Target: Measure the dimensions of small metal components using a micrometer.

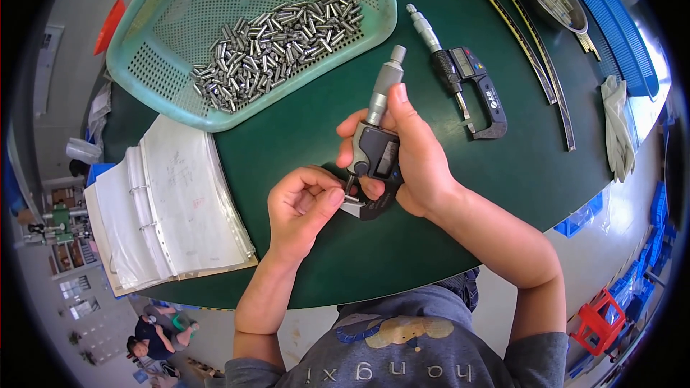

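1. I see a micrometer (379,145) with a matt metal barrel and a dark plastic body.
2. The pins (277,43) look like bright, polished metal.
3. Their basket (154,65) is perforated teal plastic, slightly glossy.
4. The table (316,259) has a smooth, matt green cover.
5. The binder (172,201) holds paper in shiny clear sleeves.
6. The gloves (618,126) look like soft whitish cloth.

Teal basket (158,65) of silver pins (277,43); dark-green table (302,136).

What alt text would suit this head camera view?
Right hand holds a grey digital micrometer while left hand pinches a small metal pin into its jaws, above a green table bearing a teal basket of pins.
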Motion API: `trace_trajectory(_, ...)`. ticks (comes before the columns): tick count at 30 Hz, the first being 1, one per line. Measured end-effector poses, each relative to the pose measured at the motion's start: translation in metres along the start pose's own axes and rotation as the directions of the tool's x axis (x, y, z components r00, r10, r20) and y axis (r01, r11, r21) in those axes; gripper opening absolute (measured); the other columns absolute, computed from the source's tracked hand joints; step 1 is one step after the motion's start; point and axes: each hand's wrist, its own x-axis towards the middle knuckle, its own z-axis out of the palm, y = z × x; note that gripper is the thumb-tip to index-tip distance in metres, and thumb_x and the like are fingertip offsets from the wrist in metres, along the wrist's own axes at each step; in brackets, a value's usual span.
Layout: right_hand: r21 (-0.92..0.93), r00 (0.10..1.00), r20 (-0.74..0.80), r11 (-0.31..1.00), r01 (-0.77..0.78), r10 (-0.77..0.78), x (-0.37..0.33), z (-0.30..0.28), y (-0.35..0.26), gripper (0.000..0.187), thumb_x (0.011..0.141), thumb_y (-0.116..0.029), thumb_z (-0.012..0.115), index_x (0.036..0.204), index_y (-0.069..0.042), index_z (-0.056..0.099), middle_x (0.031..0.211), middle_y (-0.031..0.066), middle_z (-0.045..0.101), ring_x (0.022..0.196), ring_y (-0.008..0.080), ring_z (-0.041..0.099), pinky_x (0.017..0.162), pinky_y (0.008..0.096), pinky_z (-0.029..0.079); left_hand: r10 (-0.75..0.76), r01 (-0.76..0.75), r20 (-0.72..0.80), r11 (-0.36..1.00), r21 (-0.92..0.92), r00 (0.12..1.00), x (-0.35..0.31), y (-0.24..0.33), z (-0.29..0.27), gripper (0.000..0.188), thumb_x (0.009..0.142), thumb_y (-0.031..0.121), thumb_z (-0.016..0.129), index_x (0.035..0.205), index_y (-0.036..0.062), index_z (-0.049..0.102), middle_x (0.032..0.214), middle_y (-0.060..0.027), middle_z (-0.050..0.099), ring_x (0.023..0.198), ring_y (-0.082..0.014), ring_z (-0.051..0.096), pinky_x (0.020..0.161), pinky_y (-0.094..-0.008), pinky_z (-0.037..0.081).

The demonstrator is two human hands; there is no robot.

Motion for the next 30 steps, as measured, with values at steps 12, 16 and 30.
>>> trace_trajectory(12, 0.100, 0.999, 0.045, 0.994, -0.033, 0.029, -0.0004, -0.0019, -0.0001, 0.060, 0.087, -0.051, 0.021, 0.086, 0.001, 0.052, 0.066, 0.0106, 0.056, 0.038, 0.0132, 0.043, 0.040, 0.0242, 0.038, -0.037, 0.037, 0.008, 0.998, -0.041, 0.999, -0.0006, 0.0024, 0.0003, 0.015, 0.078, -0.004, 0.054, 0.092, -0.0041, 0.050, 0.090, -0.0091, 0.055, 0.087, -0.0156, 0.056, 0.075, -0.0242, 0.043)
trace_trajectory(16, 0.052, 0.999, 0.031, 0.999, 0.014, -0.016, -0.0004, -0.0021, 0.0003, 0.058, 0.086, -0.052, 0.029, 0.084, 0.001, 0.053, 0.064, 0.0105, 0.056, 0.037, 0.0123, 0.044, 0.039, 0.0242, 0.039, -0.038, 0.040, 0.024, 0.998, -0.055, 0.999, 0.0003, 0.0013, 0.0003, 0.014, 0.078, -0.005, 0.054, 0.092, -0.0040, 0.050, 0.090, -0.0086, 0.055, 0.087, -0.0155, 0.056, 0.075, -0.0240, 0.043)
trace_trajectory(30, 0.056, 0.999, 0.046, 0.998, 0.007, -0.010, -0.0004, -0.0026, 0.0011, 0.060, 0.088, -0.051, 0.024, 0.085, 0.001, 0.053, 0.065, 0.0104, 0.056, 0.038, 0.0127, 0.044, 0.040, 0.0237, 0.039, -0.091, 0.089, 0.017, 0.993, 0.079, 0.996, -0.0004, 0.0017, -0.0001, 0.019, 0.080, 0.012, 0.057, 0.092, 0.0000, 0.049, 0.087, -0.0117, 0.057, 0.082, -0.0186, 0.057, 0.077, -0.0318, 0.044)
